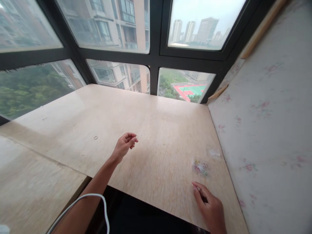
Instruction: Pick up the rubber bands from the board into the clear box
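Above the middle of the tabletop, my left hand (124, 145) is closed in a pinch, with a tiny pale thing at its fingertips, too small to name. A thin dark ring (96, 137) lies on the surface to the left of that hand. My right hand (209, 206) is low on the right, thumb and forefinger pressed together; whatever they hold, if anything, is too small to make out. Just beyond it sits a small clear plastic box (201, 160) with several coloured loops in its compartments. A clear, shiny piece of plastic (214, 152) lies behind the box.
The pale marbled tabletop (156, 130) runs back to dark-framed windows (153, 58). A flowered wall (265, 130) bounds the right side. A white cable (105, 204) loops across my left forearm. A dark gap (136, 214) lies along the near edge.
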Demonstrator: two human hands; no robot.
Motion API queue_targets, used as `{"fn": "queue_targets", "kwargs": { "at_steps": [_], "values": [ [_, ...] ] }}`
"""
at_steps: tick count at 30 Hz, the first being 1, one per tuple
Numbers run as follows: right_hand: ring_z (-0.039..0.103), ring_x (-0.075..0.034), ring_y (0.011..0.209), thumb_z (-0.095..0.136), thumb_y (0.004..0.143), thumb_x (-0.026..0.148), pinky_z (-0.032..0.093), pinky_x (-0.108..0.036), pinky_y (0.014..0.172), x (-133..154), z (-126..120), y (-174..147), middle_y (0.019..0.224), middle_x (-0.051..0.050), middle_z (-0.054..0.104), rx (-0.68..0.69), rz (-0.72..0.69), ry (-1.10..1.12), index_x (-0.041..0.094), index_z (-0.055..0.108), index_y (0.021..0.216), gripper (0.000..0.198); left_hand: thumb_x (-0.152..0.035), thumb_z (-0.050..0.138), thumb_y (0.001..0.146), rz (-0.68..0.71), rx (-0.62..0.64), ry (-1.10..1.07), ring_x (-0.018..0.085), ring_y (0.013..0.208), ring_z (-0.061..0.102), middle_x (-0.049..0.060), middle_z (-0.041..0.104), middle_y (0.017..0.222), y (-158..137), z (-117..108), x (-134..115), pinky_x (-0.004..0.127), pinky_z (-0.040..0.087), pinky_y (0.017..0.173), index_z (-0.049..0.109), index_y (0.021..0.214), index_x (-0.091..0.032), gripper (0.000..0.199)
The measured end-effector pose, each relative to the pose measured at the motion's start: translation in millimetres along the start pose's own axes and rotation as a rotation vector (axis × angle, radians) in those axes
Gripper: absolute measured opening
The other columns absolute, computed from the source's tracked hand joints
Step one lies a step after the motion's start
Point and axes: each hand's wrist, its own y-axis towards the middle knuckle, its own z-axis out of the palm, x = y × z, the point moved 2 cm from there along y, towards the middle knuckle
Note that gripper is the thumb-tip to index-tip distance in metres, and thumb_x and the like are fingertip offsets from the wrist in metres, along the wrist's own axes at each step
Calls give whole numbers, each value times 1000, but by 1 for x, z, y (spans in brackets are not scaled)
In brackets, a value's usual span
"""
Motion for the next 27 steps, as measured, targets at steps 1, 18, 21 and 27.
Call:
{"fn": "queue_targets", "kwargs": {
  "at_steps": [1, 18, 21, 27],
  "values": [
    [69, -16, 61, 46, 88, 46, 52, -19, 56, 1, 0, 0, 78, -5, 75, -3, 2, 8, 20, 73, 90, 38, -37, 70, 70, 1, 25, 26, 7, 51, 49, 3, 65, 71, -1, 11, -2, 20, 37, 47, 57, 90, -14, 33],
    [64, -13, 53, 44, 89, 31, 46, -20, 53, 9, -3, 5, 66, -2, 70, 24, 67, 82, 19, 70, 93, 29, -21, 58, 80, 315, 425, 480, 10, 63, 56, 3, 65, 86, -50, 219, -7, 26, 47, 66, 71, 83, -20, 13],
    [64, -14, 54, 44, 89, 29, 45, -20, 54, 10, -3, 6, 66, -2, 71, 29, 80, 100, 19, 70, 93, 28, -21, 56, 82, 373, 490, 633, 11, 67, 56, 4, 62, 92, -58, 240, -6, 27, 46, 69, 71, 87, -21, 16],
    [63, -13, 52, 45, 88, 27, 41, -20, 50, 12, -4, 7, 63, -1, 69, 24, 83, 92, 18, 69, 91, 26, -24, 49, 86, 399, 622, 818, 13, 71, 58, 5, 59, 97, -66, 262, -1, 27, 47, 67, 71, 92, -23, 23]
  ]
}}
